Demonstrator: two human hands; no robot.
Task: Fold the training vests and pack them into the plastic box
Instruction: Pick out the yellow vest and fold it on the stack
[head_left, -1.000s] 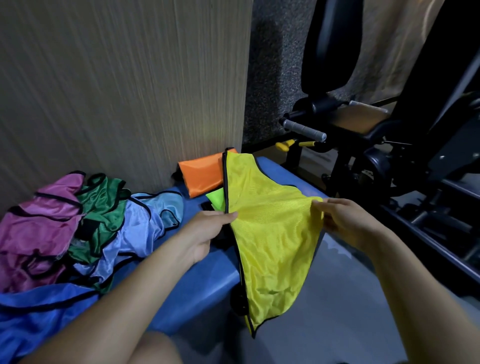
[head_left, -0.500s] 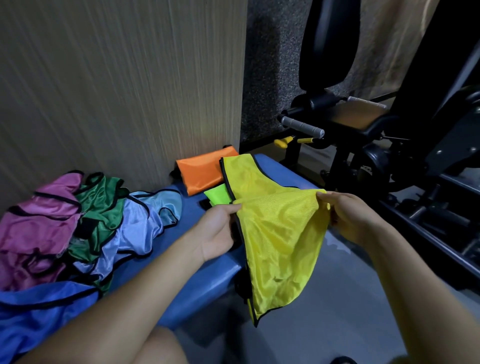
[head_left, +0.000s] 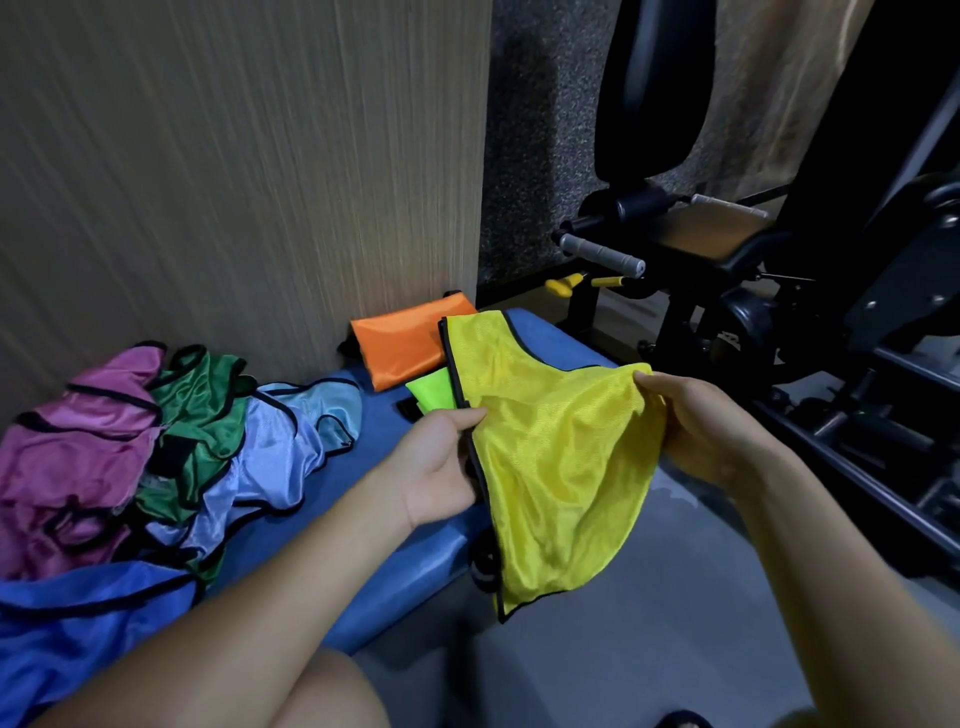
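Centre frame: yellow vest (head_left: 550, 457) held up between both hands, its lower part hanging off the front edge of the blue bench (head_left: 374, 530). Left hand (head_left: 441, 467) pinches the vest's black-trimmed left edge, thumb on top, fingers curled under. Right hand (head_left: 696, 431) grips the right edge, fingers curled round the fabric. Folded orange vest (head_left: 400, 348) and lime vest (head_left: 431, 392) lie just behind. Loose pink vest (head_left: 78, 447), green vest (head_left: 197, 415), light-blue vest (head_left: 280, 452), blue vest (head_left: 67, 623) piled lower left. Gym machine (head_left: 753, 260) upper right. Plastic box not visible.

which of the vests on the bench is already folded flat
The orange vest against the wall, a neat flat rectangle. The pink, green and light blue vests lie crumpled in a heap.
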